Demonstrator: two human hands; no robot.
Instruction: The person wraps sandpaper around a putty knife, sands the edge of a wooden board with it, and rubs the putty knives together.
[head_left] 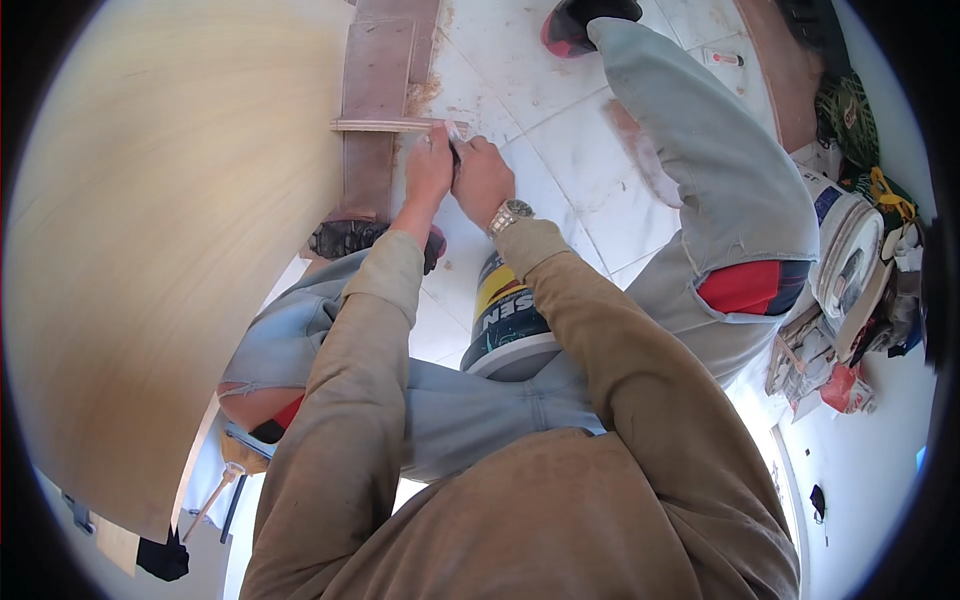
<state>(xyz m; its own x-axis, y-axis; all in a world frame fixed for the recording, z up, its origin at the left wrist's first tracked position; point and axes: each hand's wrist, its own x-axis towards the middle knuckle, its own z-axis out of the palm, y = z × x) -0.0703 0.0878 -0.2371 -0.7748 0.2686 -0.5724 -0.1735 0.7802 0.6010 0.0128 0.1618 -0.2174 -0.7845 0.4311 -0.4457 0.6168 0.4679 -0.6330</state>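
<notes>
Both my hands meet near the upper middle of the head view. My left hand (429, 165) is closed at the right part of a thin wooden strip (385, 125), which sticks out from the edge of a large pale wood panel (190, 230). Touching it on the right, my right hand (483, 178), with a metal watch (510, 215) on the wrist, is closed around a small dark object (456, 150) mostly hidden by the fingers. A whitish tip shows above the fingers.
A labelled bucket (508, 320) stands between my legs. Reddish-brown boards (375, 60) lie on the dusty tiled floor (560, 150). At the right are stacked buckets (845, 255) and bags (848, 388). A small tube (724, 58) lies at the upper right.
</notes>
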